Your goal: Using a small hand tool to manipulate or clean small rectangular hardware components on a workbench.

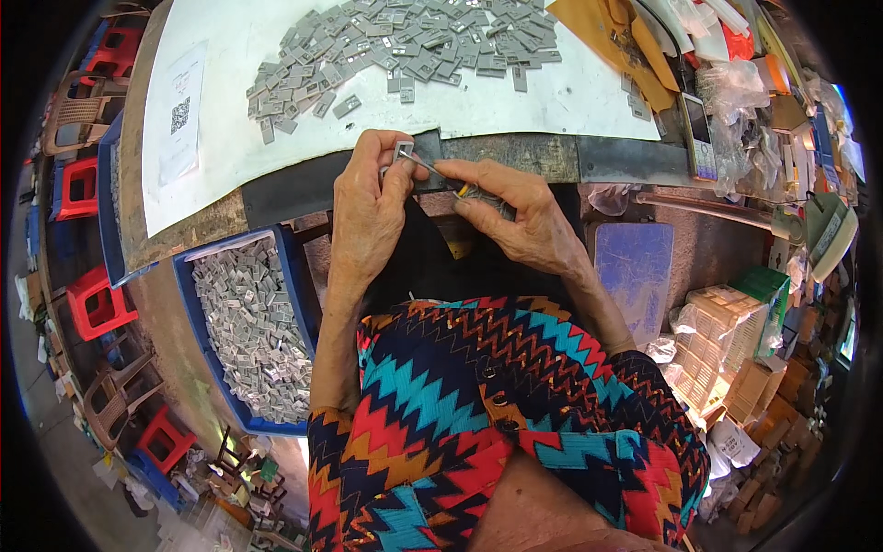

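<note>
My left hand [368,198] pinches a small grey square part [403,150] at the near edge of the table. My right hand [515,213] grips a thin hand tool [460,187] with a yellow-and-dark handle, and its metal tip touches the part. Both hands meet over a dark strip [303,189] along the table's front edge. Behind them a heap of the same grey parts [405,46] is spread on a white sheet [230,110].
A blue crate [294,276] full of grey parts stands at my left knee. A phone [699,138], plastic bags and clutter line the table's right end. Stacked packets [727,340] and cartons lie at the right; red and brown plastic stools [97,304] stand at the left.
</note>
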`<state>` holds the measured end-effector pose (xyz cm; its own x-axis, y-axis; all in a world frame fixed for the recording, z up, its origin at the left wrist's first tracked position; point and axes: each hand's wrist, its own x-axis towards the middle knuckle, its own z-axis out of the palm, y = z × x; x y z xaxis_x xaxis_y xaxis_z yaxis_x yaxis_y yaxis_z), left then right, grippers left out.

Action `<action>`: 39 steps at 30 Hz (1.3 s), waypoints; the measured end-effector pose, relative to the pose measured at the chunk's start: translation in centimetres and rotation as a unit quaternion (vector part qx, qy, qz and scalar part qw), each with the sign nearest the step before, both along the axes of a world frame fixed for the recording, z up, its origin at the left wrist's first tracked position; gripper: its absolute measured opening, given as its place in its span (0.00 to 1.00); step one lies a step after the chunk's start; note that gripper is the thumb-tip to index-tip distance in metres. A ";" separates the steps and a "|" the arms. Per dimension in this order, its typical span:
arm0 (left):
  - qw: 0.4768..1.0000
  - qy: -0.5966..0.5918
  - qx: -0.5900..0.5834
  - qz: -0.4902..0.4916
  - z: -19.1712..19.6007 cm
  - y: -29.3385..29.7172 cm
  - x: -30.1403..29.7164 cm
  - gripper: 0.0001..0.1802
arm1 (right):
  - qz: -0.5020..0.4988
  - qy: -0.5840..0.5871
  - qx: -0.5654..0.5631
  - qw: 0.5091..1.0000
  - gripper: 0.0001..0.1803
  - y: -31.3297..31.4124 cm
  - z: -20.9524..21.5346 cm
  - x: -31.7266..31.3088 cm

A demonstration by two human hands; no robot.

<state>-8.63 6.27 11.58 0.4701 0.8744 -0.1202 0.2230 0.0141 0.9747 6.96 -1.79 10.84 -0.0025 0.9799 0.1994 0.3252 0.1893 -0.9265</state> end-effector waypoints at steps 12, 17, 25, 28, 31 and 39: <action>0.999 0.009 0.031 0.010 -0.3 -0.2 -0.1 0.07 | 0.001 0.003 -0.006 1.000 0.19 -0.1 -0.1 -0.2; 0.985 0.078 0.150 0.020 -0.8 -0.4 0.3 0.07 | -0.015 -0.041 0.021 0.999 0.19 -0.2 0.1 -0.6; 0.961 0.101 0.255 0.021 -0.9 -0.7 0.4 0.08 | -0.055 -0.236 0.033 0.970 0.22 -1.0 0.7 -2.0; 0.950 0.091 0.297 0.028 -1.2 -0.8 0.5 0.09 | -0.068 -0.245 0.061 0.965 0.22 -1.1 0.5 -2.1; 0.946 0.076 0.313 0.037 -1.1 -1.0 0.6 0.09 | -0.054 -0.157 0.043 0.985 0.21 -1.0 0.6 -2.2; 0.943 0.081 0.317 0.054 -1.0 -0.7 0.1 0.09 | -0.053 0.031 -0.007 0.998 0.17 -0.5 1.0 -2.6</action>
